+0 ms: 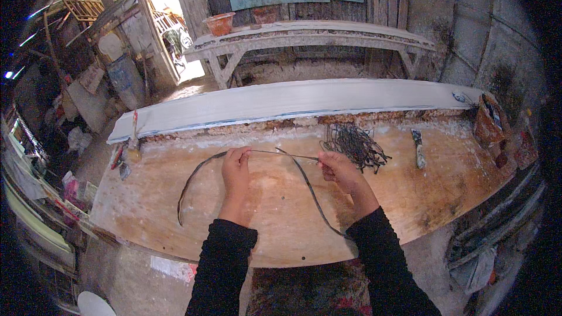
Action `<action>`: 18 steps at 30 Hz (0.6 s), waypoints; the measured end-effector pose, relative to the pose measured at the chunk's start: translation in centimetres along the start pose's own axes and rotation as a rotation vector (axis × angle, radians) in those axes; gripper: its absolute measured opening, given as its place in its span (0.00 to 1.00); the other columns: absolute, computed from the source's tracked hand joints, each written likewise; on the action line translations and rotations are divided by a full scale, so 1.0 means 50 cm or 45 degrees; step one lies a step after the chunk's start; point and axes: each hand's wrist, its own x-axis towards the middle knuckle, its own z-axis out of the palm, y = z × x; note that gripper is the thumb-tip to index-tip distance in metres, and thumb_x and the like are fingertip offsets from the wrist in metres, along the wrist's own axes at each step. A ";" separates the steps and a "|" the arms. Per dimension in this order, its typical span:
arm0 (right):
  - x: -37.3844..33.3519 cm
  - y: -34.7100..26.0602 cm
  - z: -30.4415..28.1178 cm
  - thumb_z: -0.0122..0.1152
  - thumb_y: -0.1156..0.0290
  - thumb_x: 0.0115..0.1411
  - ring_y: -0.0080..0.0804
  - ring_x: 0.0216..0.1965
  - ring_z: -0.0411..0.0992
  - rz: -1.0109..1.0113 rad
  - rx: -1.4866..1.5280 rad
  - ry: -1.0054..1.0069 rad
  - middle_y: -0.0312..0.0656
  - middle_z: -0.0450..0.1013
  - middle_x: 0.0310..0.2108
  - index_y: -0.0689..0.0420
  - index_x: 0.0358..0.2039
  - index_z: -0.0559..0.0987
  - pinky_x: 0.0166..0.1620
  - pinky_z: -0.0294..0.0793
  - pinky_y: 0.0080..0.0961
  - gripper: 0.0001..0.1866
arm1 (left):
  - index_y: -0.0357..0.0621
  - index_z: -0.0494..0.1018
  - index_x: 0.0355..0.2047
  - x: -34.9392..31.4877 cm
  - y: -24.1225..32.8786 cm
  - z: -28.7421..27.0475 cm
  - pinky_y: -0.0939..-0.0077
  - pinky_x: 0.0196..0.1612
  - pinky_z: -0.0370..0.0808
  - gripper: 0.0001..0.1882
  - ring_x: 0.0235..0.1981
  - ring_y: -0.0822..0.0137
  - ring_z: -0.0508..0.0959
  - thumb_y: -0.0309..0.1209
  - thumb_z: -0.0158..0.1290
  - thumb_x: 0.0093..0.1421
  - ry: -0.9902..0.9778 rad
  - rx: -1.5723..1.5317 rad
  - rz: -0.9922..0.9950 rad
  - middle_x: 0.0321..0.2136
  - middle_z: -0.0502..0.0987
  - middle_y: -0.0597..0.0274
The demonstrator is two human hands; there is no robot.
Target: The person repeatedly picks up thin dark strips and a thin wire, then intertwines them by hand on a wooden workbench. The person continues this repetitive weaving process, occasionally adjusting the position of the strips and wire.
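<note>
A thin dark strip [272, 152] stretches between my two hands over the wooden table. My left hand [236, 169] pinches it between thumb and fingers, and its loose end curves down to the left. My right hand [341, 171] has its fingers closed around the strip's other end. Beneath the stretched part, a second dark strip [313, 190] runs slantwise toward my right sleeve. Just beyond my right hand lies a tangled heap of similar dark strips [354, 145].
A long white slab [293, 100] runs along the table's [281, 228] far side. At right are a whitish-smeared tool [418, 149] and a brown container [489, 123]; at left, a brush-like tool [134, 140]. Behind stands a bench [316, 38] carrying an orange pot [220, 24].
</note>
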 end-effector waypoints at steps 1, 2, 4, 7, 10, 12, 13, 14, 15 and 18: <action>-0.001 -0.007 0.004 0.48 0.59 0.57 0.13 0.13 0.52 -0.035 0.126 -0.010 0.26 0.57 0.12 0.52 0.21 0.68 0.16 0.51 0.13 0.13 | 0.40 0.74 0.29 -0.001 -0.012 -0.002 0.75 0.29 0.67 0.06 0.27 0.62 0.72 0.26 0.49 0.51 -0.022 -0.012 -0.050 0.25 0.71 0.58; 0.000 -0.012 0.004 0.48 0.60 0.58 0.14 0.13 0.53 -0.056 0.215 -0.017 0.26 0.57 0.12 0.53 0.21 0.68 0.16 0.51 0.13 0.13 | 0.41 0.74 0.29 -0.003 -0.023 -0.005 0.74 0.30 0.68 0.06 0.26 0.62 0.72 0.26 0.49 0.51 -0.044 -0.025 -0.099 0.25 0.71 0.58; -0.004 -0.022 -0.009 0.48 0.60 0.58 0.14 0.13 0.54 -0.102 0.391 -0.006 0.27 0.58 0.13 0.53 0.22 0.67 0.16 0.52 0.13 0.13 | 0.42 0.74 0.30 -0.005 -0.018 0.000 0.74 0.30 0.68 0.07 0.27 0.61 0.72 0.26 0.49 0.51 -0.088 0.004 -0.047 0.25 0.72 0.57; 0.001 -0.022 -0.029 0.48 0.61 0.58 0.15 0.13 0.55 -0.276 0.589 -0.081 0.28 0.60 0.14 0.54 0.24 0.68 0.19 0.56 0.12 0.11 | 0.43 0.74 0.31 -0.008 -0.012 0.008 0.74 0.32 0.68 0.07 0.28 0.60 0.72 0.26 0.49 0.51 -0.138 0.019 -0.010 0.25 0.72 0.56; 0.000 -0.028 -0.029 0.50 0.61 0.56 0.15 0.14 0.57 -0.327 0.759 -0.003 0.26 0.61 0.15 0.53 0.28 0.69 0.17 0.56 0.11 0.10 | 0.43 0.74 0.31 -0.012 -0.020 0.009 0.74 0.33 0.68 0.07 0.29 0.59 0.73 0.26 0.49 0.51 -0.217 0.010 -0.010 0.26 0.72 0.55; -0.003 -0.034 -0.028 0.49 0.61 0.57 0.16 0.15 0.58 -0.365 0.827 0.028 0.27 0.61 0.16 0.53 0.30 0.70 0.21 0.60 0.13 0.09 | 0.42 0.74 0.31 -0.015 -0.030 0.011 0.73 0.33 0.68 0.07 0.29 0.59 0.73 0.26 0.49 0.51 -0.270 -0.017 -0.027 0.26 0.73 0.55; -0.003 -0.035 -0.028 0.48 0.62 0.58 0.16 0.15 0.58 -0.384 0.860 0.044 0.27 0.62 0.16 0.53 0.32 0.71 0.23 0.62 0.14 0.09 | 0.42 0.74 0.31 -0.017 -0.034 0.013 0.73 0.34 0.68 0.07 0.30 0.59 0.73 0.26 0.49 0.51 -0.291 -0.039 -0.041 0.27 0.73 0.54; -0.003 -0.036 -0.027 0.48 0.62 0.58 0.16 0.16 0.59 -0.411 0.876 0.083 0.27 0.63 0.17 0.53 0.33 0.71 0.24 0.63 0.15 0.09 | 0.42 0.74 0.31 -0.019 -0.039 0.014 0.73 0.34 0.68 0.07 0.30 0.59 0.73 0.26 0.49 0.51 -0.312 -0.060 -0.056 0.27 0.73 0.54; -0.003 -0.036 -0.031 0.48 0.62 0.58 0.16 0.16 0.59 -0.441 0.892 0.127 0.27 0.64 0.19 0.52 0.35 0.70 0.24 0.64 0.15 0.09 | 0.42 0.74 0.32 -0.021 -0.036 0.016 0.73 0.35 0.68 0.07 0.31 0.59 0.73 0.26 0.49 0.51 -0.344 -0.058 -0.097 0.27 0.73 0.54; -0.002 -0.033 -0.045 0.48 0.63 0.57 0.15 0.18 0.61 -0.510 0.929 0.155 0.27 0.66 0.22 0.51 0.40 0.69 0.26 0.67 0.16 0.11 | 0.41 0.74 0.32 -0.024 -0.019 0.018 0.73 0.35 0.68 0.08 0.32 0.58 0.73 0.26 0.50 0.51 -0.445 -0.009 -0.158 0.28 0.74 0.53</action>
